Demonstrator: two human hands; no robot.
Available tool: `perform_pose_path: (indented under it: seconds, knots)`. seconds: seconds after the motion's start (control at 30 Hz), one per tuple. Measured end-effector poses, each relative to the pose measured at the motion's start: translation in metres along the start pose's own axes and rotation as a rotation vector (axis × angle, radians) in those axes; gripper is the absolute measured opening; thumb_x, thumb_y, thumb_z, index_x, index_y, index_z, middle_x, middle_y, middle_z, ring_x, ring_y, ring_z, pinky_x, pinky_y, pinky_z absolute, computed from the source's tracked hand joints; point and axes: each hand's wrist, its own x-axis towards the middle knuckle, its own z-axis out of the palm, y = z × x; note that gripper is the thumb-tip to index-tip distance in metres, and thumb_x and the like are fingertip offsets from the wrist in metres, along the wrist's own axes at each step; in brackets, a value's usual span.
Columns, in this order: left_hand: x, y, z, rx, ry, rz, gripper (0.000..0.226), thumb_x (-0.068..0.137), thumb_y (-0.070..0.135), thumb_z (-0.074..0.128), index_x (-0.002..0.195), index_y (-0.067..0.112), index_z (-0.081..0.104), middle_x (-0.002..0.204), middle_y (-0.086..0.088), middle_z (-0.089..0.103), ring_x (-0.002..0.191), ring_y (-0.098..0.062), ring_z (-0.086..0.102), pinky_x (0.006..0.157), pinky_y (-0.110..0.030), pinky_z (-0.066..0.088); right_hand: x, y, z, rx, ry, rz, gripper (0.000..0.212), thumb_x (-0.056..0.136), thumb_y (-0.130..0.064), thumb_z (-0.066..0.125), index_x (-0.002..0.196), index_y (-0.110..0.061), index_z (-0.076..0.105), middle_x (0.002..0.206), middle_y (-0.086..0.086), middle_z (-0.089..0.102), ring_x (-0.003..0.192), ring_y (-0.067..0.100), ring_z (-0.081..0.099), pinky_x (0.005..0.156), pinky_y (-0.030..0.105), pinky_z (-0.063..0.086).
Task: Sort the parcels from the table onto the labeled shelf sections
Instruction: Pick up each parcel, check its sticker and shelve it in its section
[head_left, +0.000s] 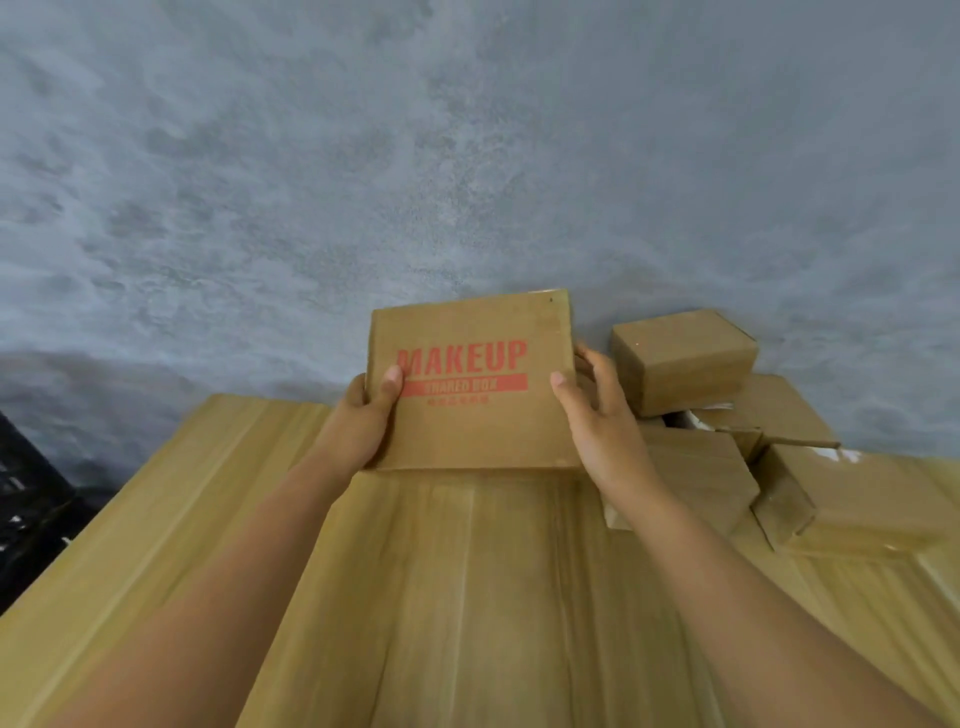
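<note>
A flat brown cardboard parcel (470, 421) with red print reading MAKEUP is held tilted up above the far part of the wooden table (415, 597). My left hand (358, 421) grips its left edge, thumb on the printed face. My right hand (597, 415) grips its right edge the same way. Several more brown parcels lie in a pile at the right: a small box (683, 358) on top, a larger one (857, 499) at the table's right side, another (696, 473) partly behind my right wrist. No shelf is in view.
A grey mottled wall (467, 156) fills the upper part of the view behind the table. A dark crate-like object (31, 509) stands off the table's left edge. Bare wood lies between my forearms.
</note>
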Motion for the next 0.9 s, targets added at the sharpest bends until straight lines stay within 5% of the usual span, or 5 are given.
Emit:
perform_pose_path:
  seconds: [0.13, 0.4, 0.6, 0.73, 0.9]
  knots:
    - [-0.018, -0.012, -0.034, -0.153, -0.106, -0.032, 0.041, 0.099, 0.050, 0.048, 0.129, 0.022, 0.053, 0.118, 0.001, 0.067, 0.103, -0.017, 0.063, 0.083, -0.039, 0.053, -0.022, -0.027, 0.010, -0.002, 0.026, -0.056, 0.039, 0.104, -0.039, 0.044, 0.141, -0.029, 0.048, 0.132, -0.015, 0.056, 0.121, 0.002, 0.052, 0.083, 0.000, 0.037]
    - [-0.059, -0.026, -0.077, -0.159, -0.253, -0.098, 0.028, 0.101, 0.034, 0.054, 0.125, 0.021, 0.053, 0.126, -0.004, 0.064, 0.107, -0.020, 0.064, 0.083, -0.043, 0.053, -0.063, -0.035, 0.012, -0.095, -0.118, 0.128, 0.112, 0.050, -0.101, 0.053, 0.140, -0.034, 0.046, 0.133, -0.016, 0.059, 0.126, 0.011, 0.056, 0.109, 0.041, 0.043]
    - [-0.086, -0.015, -0.087, 0.018, -0.265, -0.153, 0.056, 0.095, 0.063, 0.042, 0.134, 0.024, 0.048, 0.131, -0.003, 0.051, 0.112, -0.031, 0.057, 0.092, -0.048, 0.054, -0.106, -0.051, 0.018, -0.223, -0.198, 0.107, 0.097, 0.064, -0.060, 0.081, 0.144, -0.028, 0.037, 0.140, -0.010, 0.044, 0.128, 0.012, 0.047, 0.102, 0.031, 0.043]
    - [-0.107, 0.014, -0.088, -0.180, -0.494, -0.225, 0.090, 0.085, 0.082, 0.028, 0.117, 0.005, 0.065, 0.105, -0.018, 0.064, 0.087, -0.036, 0.063, 0.076, -0.046, 0.060, -0.123, -0.053, 0.029, -0.166, -0.197, 0.028, 0.072, 0.058, -0.069, 0.081, 0.114, -0.040, 0.046, 0.121, -0.022, 0.055, 0.113, 0.001, 0.057, 0.096, 0.036, 0.052]
    - [-0.126, 0.026, -0.085, -0.227, -0.495, -0.219, 0.034, 0.099, 0.040, 0.054, 0.098, 0.008, 0.066, 0.079, -0.008, 0.062, 0.054, -0.016, 0.062, 0.062, -0.036, 0.054, -0.131, -0.076, 0.025, -0.089, -0.074, -0.016, 0.042, 0.095, -0.064, 0.039, 0.103, -0.026, 0.055, 0.096, -0.014, 0.057, 0.095, 0.013, 0.058, 0.082, 0.034, 0.041]
